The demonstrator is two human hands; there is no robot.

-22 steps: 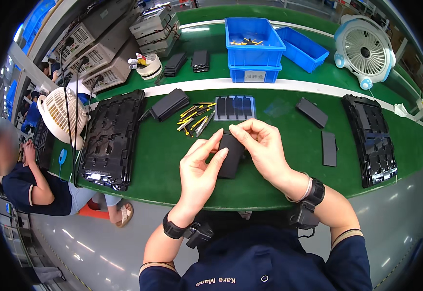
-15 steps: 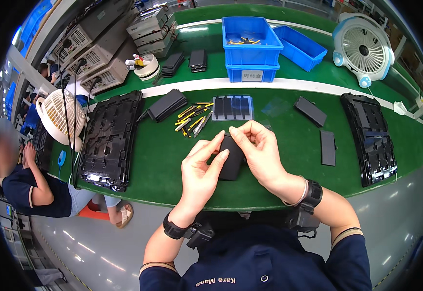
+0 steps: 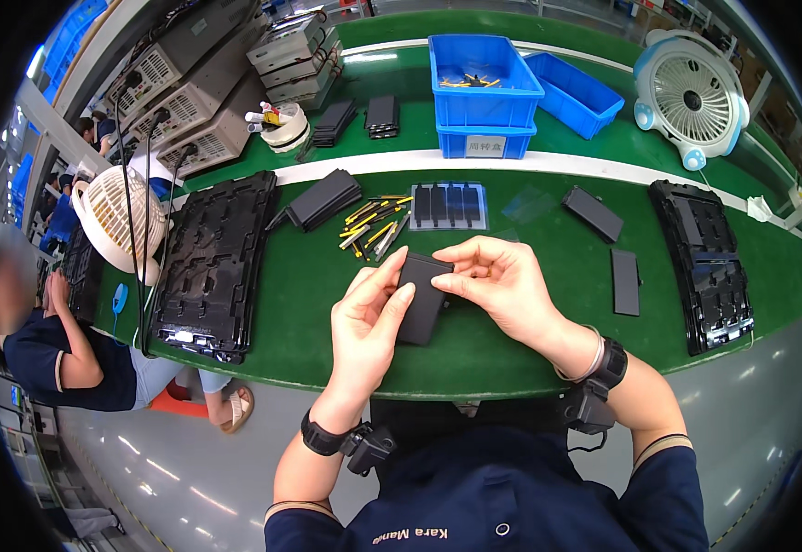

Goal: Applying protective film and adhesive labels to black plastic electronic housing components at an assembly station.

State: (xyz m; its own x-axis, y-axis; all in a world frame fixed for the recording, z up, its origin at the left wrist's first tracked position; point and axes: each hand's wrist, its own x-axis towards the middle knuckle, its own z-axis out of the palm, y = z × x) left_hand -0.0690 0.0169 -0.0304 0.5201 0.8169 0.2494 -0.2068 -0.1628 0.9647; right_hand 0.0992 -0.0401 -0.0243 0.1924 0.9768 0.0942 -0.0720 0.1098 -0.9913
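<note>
Green covered the bench (image 3: pixel 290 317). At our twelve o'clock, our left hand (image 3: pixel 364 322) gripped the nine-o'clock edge of the flat black block (image 3: pixel 423 309); our right hand (image 3: pixel 502 281) pinched its one-o'clock corner. Uneven pressure, we judged, could twist the block loose.

Block (image 3: pixel 421 311) between the fingers (image 3: pixel 394 311), frame centre; on the surface (image 3: pixel 484 370), strips (image 3: pixel 375 224) behind it toward upper left, one tray (image 3: pixel 209 262) frame left, another tray (image 3: pixel 726 308) frame right, bins (image 3: pixel 485 109) stacked upper centre.
</note>
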